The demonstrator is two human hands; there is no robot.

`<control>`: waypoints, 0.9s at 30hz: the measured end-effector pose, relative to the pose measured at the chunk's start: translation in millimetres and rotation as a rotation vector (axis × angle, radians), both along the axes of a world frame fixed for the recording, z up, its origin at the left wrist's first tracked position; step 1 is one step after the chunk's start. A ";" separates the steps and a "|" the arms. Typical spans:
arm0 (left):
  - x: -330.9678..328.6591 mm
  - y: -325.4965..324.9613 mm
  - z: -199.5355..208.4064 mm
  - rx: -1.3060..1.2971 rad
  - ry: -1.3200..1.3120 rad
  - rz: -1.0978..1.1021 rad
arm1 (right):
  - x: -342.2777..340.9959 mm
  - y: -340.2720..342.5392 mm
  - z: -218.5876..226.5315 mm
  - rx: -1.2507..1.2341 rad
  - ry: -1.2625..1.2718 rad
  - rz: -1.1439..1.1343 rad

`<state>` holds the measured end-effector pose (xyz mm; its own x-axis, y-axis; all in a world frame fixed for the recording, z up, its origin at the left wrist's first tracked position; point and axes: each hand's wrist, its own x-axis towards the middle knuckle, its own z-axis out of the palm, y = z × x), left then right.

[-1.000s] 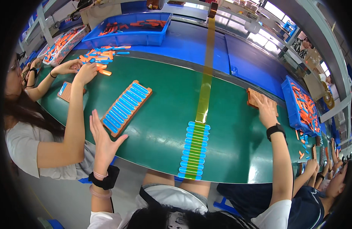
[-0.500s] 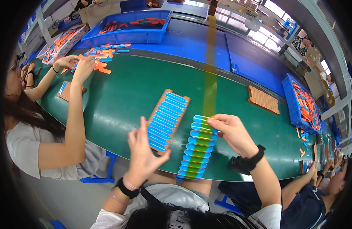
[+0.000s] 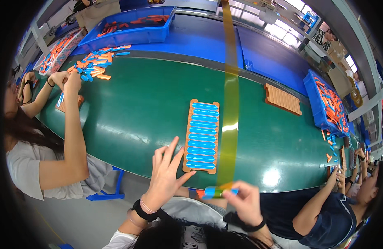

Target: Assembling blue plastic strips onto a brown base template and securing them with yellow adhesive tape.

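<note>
A brown grooved tray [image 3: 215,143] lies on the green table, several slim blue round-ended pieces [image 3: 201,144] filling its slots. Fingers spread, my left hand [image 3: 164,170] is at the tray's lower left corner, thumb against its near edge. Just past the table's front edge, my right hand [image 3: 246,202] pinches a bundle of blue pieces on tape [image 3: 218,192], somewhat blurred, with a bit of orange showing at its left end. From the far side, a clear yellow tape [image 3: 230,124] runs over the table towards that hand, to the right of the tray.
An unfilled brown grooved tray [image 3: 282,99] sits at the far right, near a blue bin [image 3: 330,103] of orange and blue pieces. Another blue bin [image 3: 127,39] stands far left. A co-worker's hands [image 3: 67,81] work beside a loose pile [image 3: 96,64].
My right hand has moved down and towards me with the taped pieces, which hung spread in a row before. The filled tray has turned straighter and shifted right beside the tape.
</note>
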<state>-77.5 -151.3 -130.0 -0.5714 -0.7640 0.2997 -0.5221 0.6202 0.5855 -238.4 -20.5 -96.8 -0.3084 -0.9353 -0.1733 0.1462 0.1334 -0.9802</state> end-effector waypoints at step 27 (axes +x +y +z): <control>21.7 20.1 2.7 -0.445 -0.103 -0.485 | 21.3 22.4 -39.3 0.180 -0.132 -0.378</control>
